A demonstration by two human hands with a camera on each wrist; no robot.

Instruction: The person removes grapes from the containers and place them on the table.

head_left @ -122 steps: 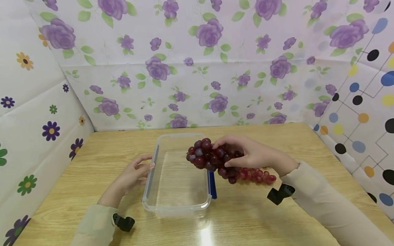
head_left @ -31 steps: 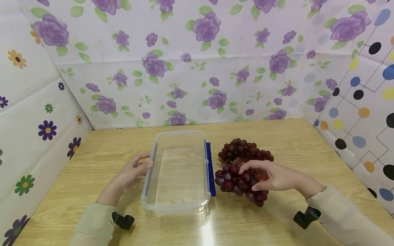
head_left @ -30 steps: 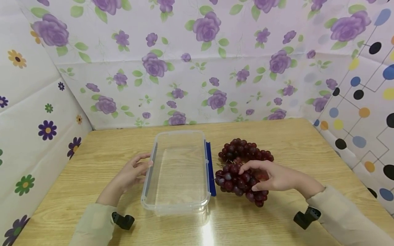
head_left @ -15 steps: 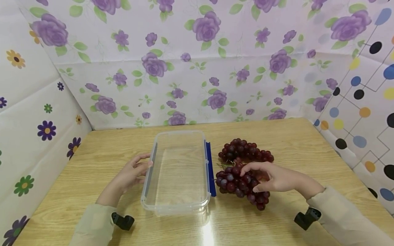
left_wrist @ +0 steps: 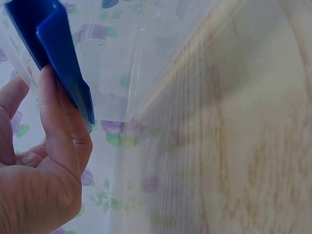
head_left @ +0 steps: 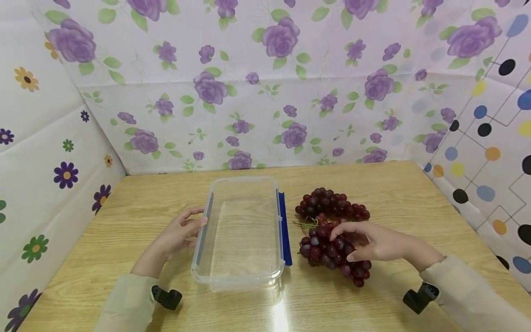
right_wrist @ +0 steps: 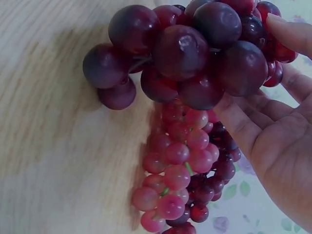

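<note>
A bunch of dark purple grapes (head_left: 327, 251) is gripped from above by my right hand (head_left: 375, 240), thumb on one side and fingers on the other. In the right wrist view its big round grapes (right_wrist: 180, 51) hang over a bunch of pinkish-red grapes (right_wrist: 175, 178). Behind that lies another dark red bunch (head_left: 323, 201). My left hand (head_left: 180, 233) holds the left side of a lidless clear plastic container (head_left: 236, 280), thumb at the rim. In the left wrist view its fingers press a blue side latch (left_wrist: 61, 53).
A second blue latch (head_left: 285, 230) hangs from the container's right side, near the grapes. The wooden table (head_left: 166, 189) ends at a floral cloth backdrop (head_left: 257, 120). Patterned cloths also stand at left (head_left: 41, 184) and right (head_left: 489, 157).
Four seconds ago the dark bunch hung over the container's right edge. My right hand has carried it right and nearer, slightly further right in the last half second. The left hand stays put.
</note>
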